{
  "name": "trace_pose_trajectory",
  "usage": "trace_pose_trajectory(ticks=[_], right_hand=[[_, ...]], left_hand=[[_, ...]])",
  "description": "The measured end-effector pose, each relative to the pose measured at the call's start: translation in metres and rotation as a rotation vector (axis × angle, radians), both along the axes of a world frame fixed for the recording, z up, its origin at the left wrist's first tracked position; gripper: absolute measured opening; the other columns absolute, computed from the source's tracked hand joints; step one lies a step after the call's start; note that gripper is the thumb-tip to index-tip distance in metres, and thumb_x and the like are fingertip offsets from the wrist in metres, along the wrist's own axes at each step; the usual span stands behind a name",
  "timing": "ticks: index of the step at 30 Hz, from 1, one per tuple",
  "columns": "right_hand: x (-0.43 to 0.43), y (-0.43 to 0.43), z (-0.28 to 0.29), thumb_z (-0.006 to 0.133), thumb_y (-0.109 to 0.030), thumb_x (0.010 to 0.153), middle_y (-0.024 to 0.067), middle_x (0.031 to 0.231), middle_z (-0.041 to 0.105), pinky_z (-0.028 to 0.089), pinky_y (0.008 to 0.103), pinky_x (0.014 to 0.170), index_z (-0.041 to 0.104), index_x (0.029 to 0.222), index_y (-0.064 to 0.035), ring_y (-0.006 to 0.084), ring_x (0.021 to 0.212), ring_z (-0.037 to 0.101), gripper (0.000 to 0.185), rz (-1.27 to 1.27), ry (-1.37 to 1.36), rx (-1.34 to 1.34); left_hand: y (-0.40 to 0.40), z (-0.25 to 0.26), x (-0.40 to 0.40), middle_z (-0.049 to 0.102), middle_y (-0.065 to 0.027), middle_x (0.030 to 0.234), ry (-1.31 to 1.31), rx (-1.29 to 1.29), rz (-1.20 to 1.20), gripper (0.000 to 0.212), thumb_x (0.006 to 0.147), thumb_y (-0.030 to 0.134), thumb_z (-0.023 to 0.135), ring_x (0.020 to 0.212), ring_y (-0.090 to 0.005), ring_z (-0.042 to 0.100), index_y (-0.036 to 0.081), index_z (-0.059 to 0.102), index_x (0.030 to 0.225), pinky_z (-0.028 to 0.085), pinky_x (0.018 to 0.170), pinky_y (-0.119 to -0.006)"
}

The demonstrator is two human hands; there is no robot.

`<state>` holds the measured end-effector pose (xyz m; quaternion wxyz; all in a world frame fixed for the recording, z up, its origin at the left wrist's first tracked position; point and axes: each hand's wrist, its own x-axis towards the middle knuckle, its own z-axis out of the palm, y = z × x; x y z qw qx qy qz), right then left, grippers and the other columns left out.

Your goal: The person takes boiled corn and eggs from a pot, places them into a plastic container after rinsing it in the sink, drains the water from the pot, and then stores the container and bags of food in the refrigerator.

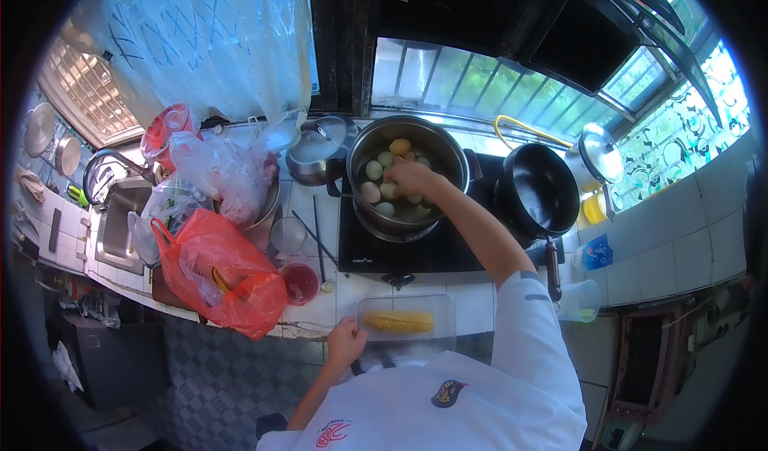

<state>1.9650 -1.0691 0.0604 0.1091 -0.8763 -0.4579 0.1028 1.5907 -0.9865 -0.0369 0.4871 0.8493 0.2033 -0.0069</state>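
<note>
My right hand [408,178] reaches into a deep steel pot [454,205] on the black gas stove [366,256]. Its fingers are down among several eggs [374,170], pale green, white and brown; whether they grip one cannot be told. My left hand [346,342] is at the left edge of a clear plastic container [445,328], its fingers closed near the rim. A cob of yellow corn [398,321] lies in that container at the counter's front edge.
Left of the stove are dark chopsticks [319,238], a red plastic cup [300,284], a red plastic bag [222,265] and a lidded pot [321,151]. A black frying pan [540,187] stands at the stove's right, its handle jutting forward. A sink [123,223] is far left.
</note>
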Motion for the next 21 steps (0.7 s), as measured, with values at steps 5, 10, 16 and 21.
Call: trace_pose_trajectory(ticks=[5, 10, 16, 21], right_hand=[[0.009, 0.033, -0.014, 0.071, -0.025, 0.058, 0.0125, 0.107, 0.056, 0.042, 0.041, 0.085, 0.065, 0.095, -0.0165, 0.0327, 0.108, 0.047, 0.039, 0.039, -0.06, -0.308], [0.017, 0.029, -0.019, 0.073, -0.033, 0.056, 0.0167, 0.117, 0.047, 0.043, 0.0421, 0.085, 0.063, 0.101, -0.0143, 0.0321, 0.105, 0.049, 0.05, 0.078, 0.056, -0.517], [-0.012, -0.013, 0.04, 0.074, -0.039, 0.058, 0.0206, 0.111, 0.047, 0.045, 0.0402, 0.082, 0.06, 0.106, -0.0125, 0.0356, 0.095, 0.054, 0.056, -0.281, -0.071, 0.124], [-0.087, -0.05, 0.086, 0.077, -0.022, 0.063, 0.0117, 0.106, 0.052, 0.049, 0.0321, 0.077, 0.057, 0.108, -0.0066, 0.022, 0.086, 0.059, 0.052, -0.381, 0.212, 0.499]], left_hand=[[0.0, -0.001, -0.002, 0.058, -0.0159, 0.108, 0.037, 0.052, 0.009, 0.02, 0.069, 0.016, 0.054, 0.079, -0.0329, 0.058, -0.002, 0.05, 0.059, 0.047, 0.069, -0.039], [-0.002, -0.004, -0.005, 0.058, -0.0136, 0.109, -0.014, 0.079, 0.021, 0.019, 0.07, 0.016, 0.053, 0.076, -0.0327, 0.058, -0.001, 0.05, 0.063, 0.047, 0.067, -0.039], [-0.001, 0.001, -0.001, 0.058, -0.0133, 0.107, 0.037, 0.031, 0.0, 0.019, 0.071, 0.016, 0.053, 0.075, -0.0341, 0.057, -0.001, 0.049, 0.063, 0.046, 0.067, -0.04], [0.002, -0.012, -0.006, 0.058, -0.0146, 0.105, -0.022, 0.04, -0.002, 0.019, 0.07, 0.016, 0.054, 0.075, -0.0356, 0.056, 0.0, 0.047, 0.062, 0.046, 0.067, -0.04]])
